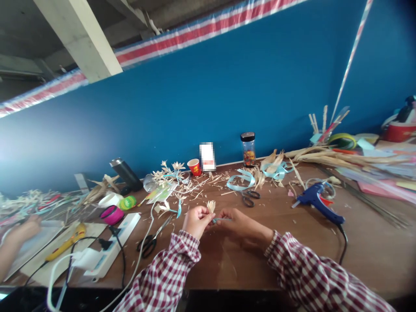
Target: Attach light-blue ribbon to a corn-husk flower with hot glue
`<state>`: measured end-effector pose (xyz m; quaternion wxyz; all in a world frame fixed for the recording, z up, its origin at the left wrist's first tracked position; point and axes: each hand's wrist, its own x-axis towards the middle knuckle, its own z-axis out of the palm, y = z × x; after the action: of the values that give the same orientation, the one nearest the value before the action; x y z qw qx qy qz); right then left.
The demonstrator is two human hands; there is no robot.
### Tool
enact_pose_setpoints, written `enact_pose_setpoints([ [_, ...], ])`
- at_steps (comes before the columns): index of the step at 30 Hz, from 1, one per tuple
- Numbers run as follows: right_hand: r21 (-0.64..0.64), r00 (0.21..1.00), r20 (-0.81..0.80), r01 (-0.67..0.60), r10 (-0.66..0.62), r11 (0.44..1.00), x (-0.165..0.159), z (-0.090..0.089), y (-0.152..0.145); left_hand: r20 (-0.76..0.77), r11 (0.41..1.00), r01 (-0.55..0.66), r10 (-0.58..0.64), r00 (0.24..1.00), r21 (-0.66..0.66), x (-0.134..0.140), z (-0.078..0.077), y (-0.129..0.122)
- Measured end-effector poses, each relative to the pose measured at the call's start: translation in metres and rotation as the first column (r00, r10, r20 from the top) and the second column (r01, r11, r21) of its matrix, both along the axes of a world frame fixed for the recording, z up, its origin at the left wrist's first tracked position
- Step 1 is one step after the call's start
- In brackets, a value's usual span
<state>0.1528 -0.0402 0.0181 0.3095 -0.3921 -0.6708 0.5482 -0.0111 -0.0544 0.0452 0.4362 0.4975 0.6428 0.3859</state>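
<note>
My left hand (195, 222) is closed on a small pale flower (211, 206) that looks made of dried husk, its petals pointing up above the fingertips. Close beside it, the bent fingers of my right hand (239, 223) pinch a thin light-blue strip (224, 219), which runs to the base of the flower. Both hands are just above the brown table (224, 268). Black-handled scissors (150, 243) lie left of my left hand. Beyond my right hand is a second pair of scissors (249, 198), next to a curled light-blue ribbon (241, 180).
A blue glue gun (316, 200) lies at right. At left are a white power strip (118, 240) with cords, a yellow tool (66, 243) and another person's hand (27, 229). Behind stand a red cup (194, 167), a lidded jar (248, 149) and finished-looking husk flowers (169, 172) among scraps.
</note>
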Motion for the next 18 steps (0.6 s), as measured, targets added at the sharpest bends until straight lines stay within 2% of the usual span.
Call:
enact_pose_setpoints([
  [3,0.013,0.999,-0.010,0.042,-0.042,0.999,-0.002,-0.006,0.003,-0.064,0.999,0.020,-0.018,0.998,0.034,0.001,-0.002,0.000],
  [7,-0.056,0.999,-0.024,0.039,-0.041,0.998,-0.001,-0.004,0.003,-0.111,0.997,0.011,-0.002,0.994,0.081,0.003,-0.001,-0.001],
  [12,-0.151,0.998,-0.056,0.002,-0.011,0.988,0.003,0.004,0.000,-0.083,0.998,0.032,-0.028,0.996,0.047,0.003,0.003,-0.003],
  [18,-0.135,0.999,-0.047,0.014,-0.020,0.991,0.001,0.005,-0.001,-0.047,0.999,0.049,-0.049,0.998,0.007,0.003,0.003,-0.006],
])
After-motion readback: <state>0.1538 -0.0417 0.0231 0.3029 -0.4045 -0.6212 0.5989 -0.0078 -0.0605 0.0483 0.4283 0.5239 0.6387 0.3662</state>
